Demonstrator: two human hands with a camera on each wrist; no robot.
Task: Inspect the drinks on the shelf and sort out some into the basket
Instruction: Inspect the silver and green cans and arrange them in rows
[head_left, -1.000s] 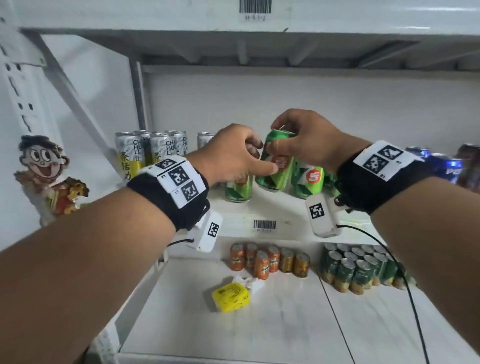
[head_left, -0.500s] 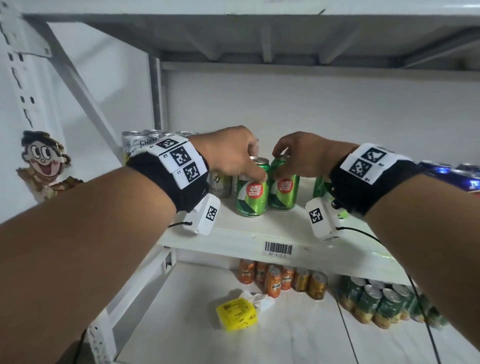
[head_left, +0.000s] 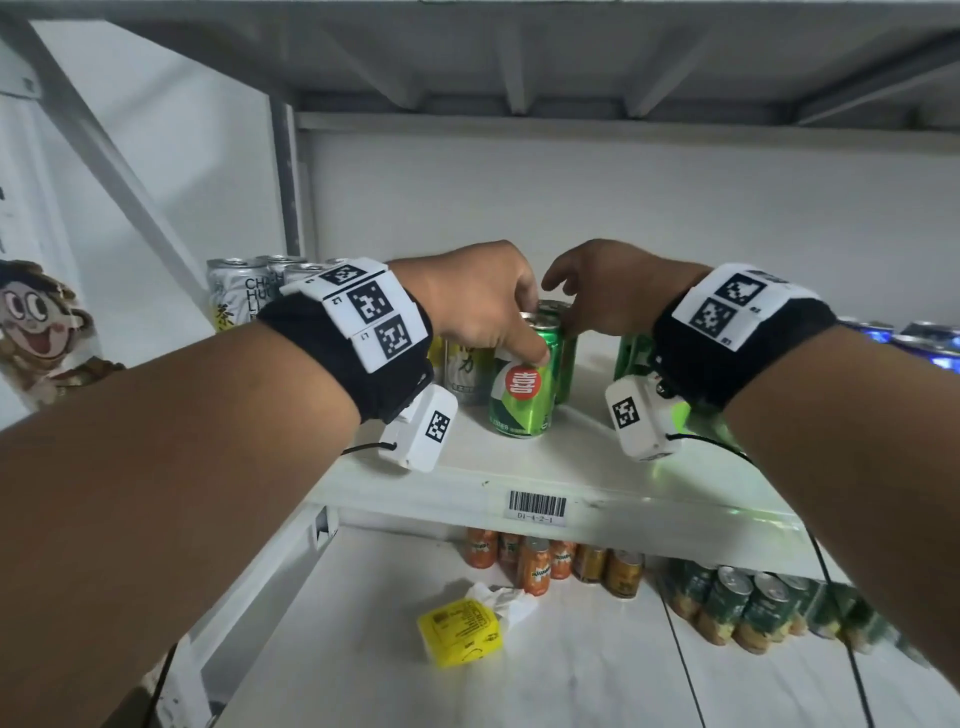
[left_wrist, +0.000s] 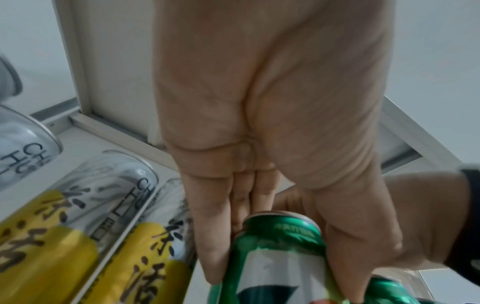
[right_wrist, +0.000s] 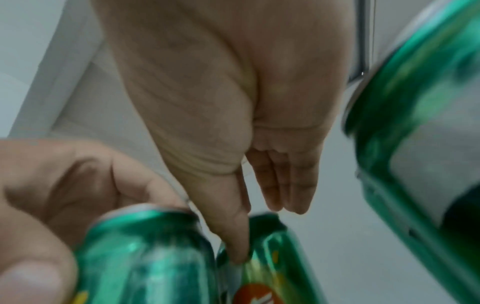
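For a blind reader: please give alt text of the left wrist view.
The left hand grips a green can near its top, thumb and fingers on opposite sides. Tall white-and-yellow cans stand left; the right hand is behind.

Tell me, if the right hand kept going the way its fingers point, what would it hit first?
Most likely the second green can standing just behind the front green can. The right hand points down at its top, and its thumb already seems to touch the rim. Depth is blurry, so this is a best guess.
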